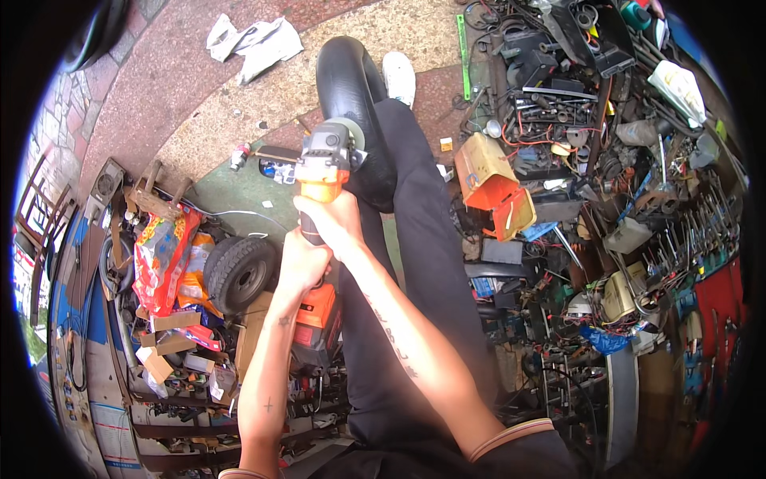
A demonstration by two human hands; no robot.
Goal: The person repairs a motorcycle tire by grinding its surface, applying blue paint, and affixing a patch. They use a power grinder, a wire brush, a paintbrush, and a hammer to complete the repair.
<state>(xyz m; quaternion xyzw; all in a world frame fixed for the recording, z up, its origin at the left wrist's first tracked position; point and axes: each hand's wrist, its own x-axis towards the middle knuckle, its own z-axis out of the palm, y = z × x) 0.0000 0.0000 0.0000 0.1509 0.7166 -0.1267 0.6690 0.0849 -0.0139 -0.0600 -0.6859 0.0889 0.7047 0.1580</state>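
Observation:
My right hand [338, 219] is closed round the upper body of an orange-and-grey cordless angle grinder [325, 156], just behind its head. Lower down, my left hand [303, 263] grips the same tool's dark handle, above the orange-and-black battery end. The grinder's disc [351, 134] lies over a black inflated inner tube [339, 76]; whether it touches the rubber I cannot tell. The tube is held at my legs, one of which [423, 239] stretches forward in dark trousers, with a white shoe [399, 76] beside the tube.
Heaped tools and metal parts [566, 104] fill the right, with an open yellow bin [483, 172]. At left are bags [163, 255], a small wheel [247, 279], cardboard scraps [155, 363] and a wooden piece [155, 199]. A white cloth [259, 44] lies on the floor ahead.

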